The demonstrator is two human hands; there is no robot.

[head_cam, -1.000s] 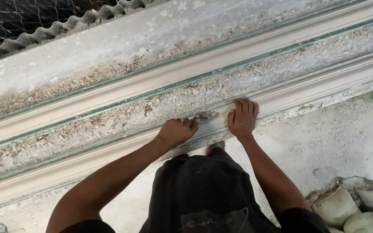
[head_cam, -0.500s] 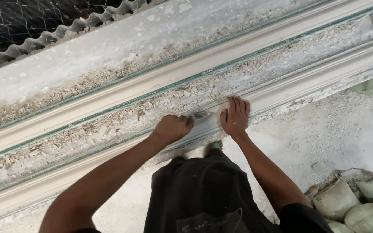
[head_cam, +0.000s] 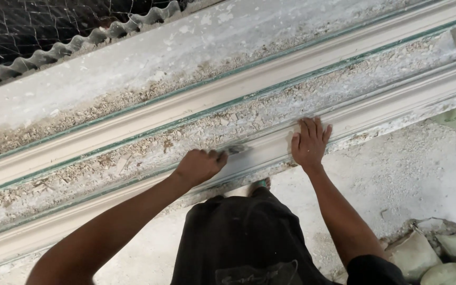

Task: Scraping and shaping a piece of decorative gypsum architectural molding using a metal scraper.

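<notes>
Long moulding runs under both your hands, its long axis lower left to upper right. Rubble-strewn strip lies just beyond your knuckles. Your right hand lies flat, fingers spread, on the moulding. Your left hand is fisted around a small scraper, blade pointing toward your right hand.

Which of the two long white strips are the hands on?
The nearer moulding strip, closest to the person. The left hand holds a small tool against it; the right hand lies flat. The farther strip is untouched.

Pale green sacks, lower right.
</notes>
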